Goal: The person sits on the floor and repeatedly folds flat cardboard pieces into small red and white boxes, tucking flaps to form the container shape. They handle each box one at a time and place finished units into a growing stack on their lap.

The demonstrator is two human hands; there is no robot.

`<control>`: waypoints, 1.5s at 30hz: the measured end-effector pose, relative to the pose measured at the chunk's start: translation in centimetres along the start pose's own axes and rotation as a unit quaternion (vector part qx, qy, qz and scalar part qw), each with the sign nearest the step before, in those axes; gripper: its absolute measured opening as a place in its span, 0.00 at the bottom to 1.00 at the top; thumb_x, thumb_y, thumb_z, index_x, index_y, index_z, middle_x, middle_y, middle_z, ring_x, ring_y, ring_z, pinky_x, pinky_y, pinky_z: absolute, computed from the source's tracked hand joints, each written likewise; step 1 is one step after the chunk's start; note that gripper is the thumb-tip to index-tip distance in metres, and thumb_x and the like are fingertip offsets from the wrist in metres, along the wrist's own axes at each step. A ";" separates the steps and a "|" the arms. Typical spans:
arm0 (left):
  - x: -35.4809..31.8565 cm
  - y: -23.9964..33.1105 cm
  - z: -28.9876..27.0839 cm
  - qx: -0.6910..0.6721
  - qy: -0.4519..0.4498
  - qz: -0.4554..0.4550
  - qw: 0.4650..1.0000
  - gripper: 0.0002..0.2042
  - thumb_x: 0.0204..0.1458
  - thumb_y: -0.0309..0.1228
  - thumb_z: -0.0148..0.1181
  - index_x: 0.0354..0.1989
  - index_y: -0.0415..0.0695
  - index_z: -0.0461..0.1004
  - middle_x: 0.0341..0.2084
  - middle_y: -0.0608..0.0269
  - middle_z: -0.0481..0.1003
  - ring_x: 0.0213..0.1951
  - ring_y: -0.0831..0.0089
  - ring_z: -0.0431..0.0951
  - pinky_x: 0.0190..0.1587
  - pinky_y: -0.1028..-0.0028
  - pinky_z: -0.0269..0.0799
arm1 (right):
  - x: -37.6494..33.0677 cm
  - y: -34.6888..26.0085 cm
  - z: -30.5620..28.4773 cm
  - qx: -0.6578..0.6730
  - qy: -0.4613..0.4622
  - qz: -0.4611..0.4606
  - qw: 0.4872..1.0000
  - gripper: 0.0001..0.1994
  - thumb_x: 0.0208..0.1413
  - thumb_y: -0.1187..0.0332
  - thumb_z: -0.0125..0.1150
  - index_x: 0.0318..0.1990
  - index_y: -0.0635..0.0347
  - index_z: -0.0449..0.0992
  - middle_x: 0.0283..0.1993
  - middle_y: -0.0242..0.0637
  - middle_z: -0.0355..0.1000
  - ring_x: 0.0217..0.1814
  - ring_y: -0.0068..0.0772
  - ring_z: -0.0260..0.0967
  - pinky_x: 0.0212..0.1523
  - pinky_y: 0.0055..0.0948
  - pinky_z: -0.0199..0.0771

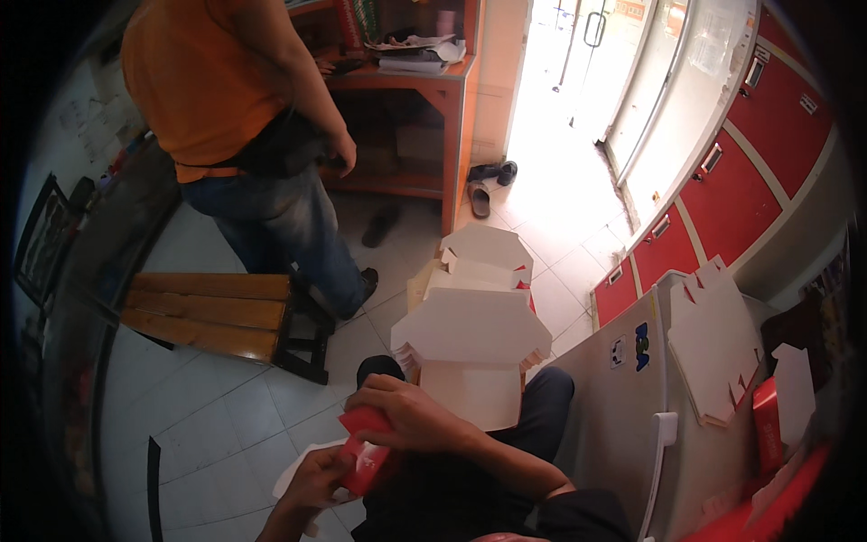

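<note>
Red cupboards (pixel 722 199) lined the right side of the room, and a person in an orange top (pixel 208 90) stood at the upper left. A white fridge (pixel 610 415) stood close on the right, and a wooden bench (pixel 208 312) on the left. A pile of pale flat cardboard (pixel 474 321) sat in front, by the knees. The left hand (pixel 316 479) and right hand (pixel 411 415) were both closed on a small red card piece (pixel 366 465). It lay between them, left hand low, right hand over its top right. Its long way ran roughly up and down, with the top end pointing away from the body.
</note>
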State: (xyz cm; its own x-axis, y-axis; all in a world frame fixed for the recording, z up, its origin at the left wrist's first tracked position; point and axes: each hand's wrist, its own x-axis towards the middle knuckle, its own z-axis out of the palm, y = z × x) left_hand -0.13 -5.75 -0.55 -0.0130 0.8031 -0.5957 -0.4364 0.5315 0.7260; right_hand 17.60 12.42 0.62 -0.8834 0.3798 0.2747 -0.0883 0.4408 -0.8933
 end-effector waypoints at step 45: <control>4.1 1.4 5.4 -0.016 0.211 0.501 0.839 0.24 0.72 0.45 0.42 0.58 0.32 0.66 0.50 0.50 0.73 0.53 0.64 0.75 0.55 0.68 0.71 | 1.7 2.4 2.7 -0.059 0.147 -0.275 0.948 0.25 0.52 0.70 0.72 0.58 0.67 0.76 0.73 0.49 0.60 0.75 0.51 0.59 0.71 0.52 0.64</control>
State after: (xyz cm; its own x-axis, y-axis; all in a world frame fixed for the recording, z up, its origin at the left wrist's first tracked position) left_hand 4.05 -0.27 -0.15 -0.7020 0.6726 0.2341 -0.0415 -0.3668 0.9294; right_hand 14.61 11.94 -2.02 -0.5504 0.2682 0.7906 -0.4307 0.7200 -0.5441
